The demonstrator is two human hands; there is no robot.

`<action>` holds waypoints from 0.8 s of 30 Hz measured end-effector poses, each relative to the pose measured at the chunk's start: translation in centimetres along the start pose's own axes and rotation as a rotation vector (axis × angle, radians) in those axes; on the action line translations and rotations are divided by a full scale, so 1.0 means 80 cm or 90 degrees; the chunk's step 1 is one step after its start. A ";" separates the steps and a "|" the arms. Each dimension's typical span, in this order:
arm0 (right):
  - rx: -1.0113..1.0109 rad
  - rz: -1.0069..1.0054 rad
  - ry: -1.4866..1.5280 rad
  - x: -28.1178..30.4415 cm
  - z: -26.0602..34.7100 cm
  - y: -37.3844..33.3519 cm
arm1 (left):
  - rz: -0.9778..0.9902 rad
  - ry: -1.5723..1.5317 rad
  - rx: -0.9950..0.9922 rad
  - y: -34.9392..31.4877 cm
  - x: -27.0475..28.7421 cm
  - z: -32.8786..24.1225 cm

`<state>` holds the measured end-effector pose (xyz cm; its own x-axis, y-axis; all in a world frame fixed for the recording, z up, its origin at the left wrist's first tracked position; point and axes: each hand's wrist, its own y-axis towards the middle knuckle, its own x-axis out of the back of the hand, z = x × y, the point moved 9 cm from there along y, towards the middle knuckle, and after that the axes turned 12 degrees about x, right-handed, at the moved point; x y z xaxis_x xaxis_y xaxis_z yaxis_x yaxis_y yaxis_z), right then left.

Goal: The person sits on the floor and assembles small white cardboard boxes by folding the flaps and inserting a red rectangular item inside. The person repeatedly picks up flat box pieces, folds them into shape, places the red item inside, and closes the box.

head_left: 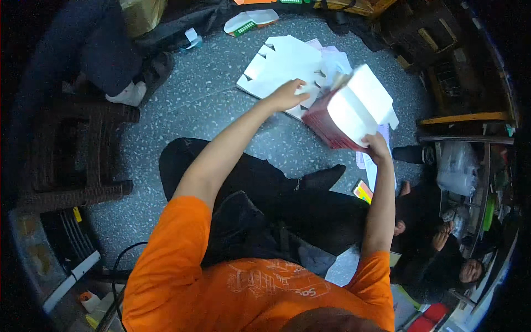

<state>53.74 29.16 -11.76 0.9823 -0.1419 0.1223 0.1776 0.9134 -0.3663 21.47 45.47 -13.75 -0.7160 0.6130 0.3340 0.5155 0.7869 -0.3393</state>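
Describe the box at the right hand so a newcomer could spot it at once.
On the grey speckled floor, find the flat white cardboard. Just to its right, the right hand grips an open box by its near edge. Unlike the flat cardboard, it is folded into shape, dark red outside and white inside.

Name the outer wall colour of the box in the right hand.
Outer wall: dark red, seen in the head view.

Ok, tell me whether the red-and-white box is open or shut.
Open, at the visible end: the box in the right hand has a white flap jutting outward.
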 end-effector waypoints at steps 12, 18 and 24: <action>-0.042 -0.058 -0.058 0.044 -0.029 -0.052 | -0.050 0.653 -0.032 0.033 0.035 0.105; -0.064 -0.113 -0.132 0.053 -0.007 -0.066 | 0.017 0.552 -0.006 0.063 0.064 0.097; 0.011 -0.228 -0.546 0.108 -0.002 -0.055 | -0.432 0.435 -0.189 0.040 0.170 -0.020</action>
<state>61.50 23.88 -9.25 0.4880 -0.0924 0.8679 0.4537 0.8763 -0.1618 14.14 56.44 -8.90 -0.5259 -0.1353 0.8397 0.2629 0.9131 0.3118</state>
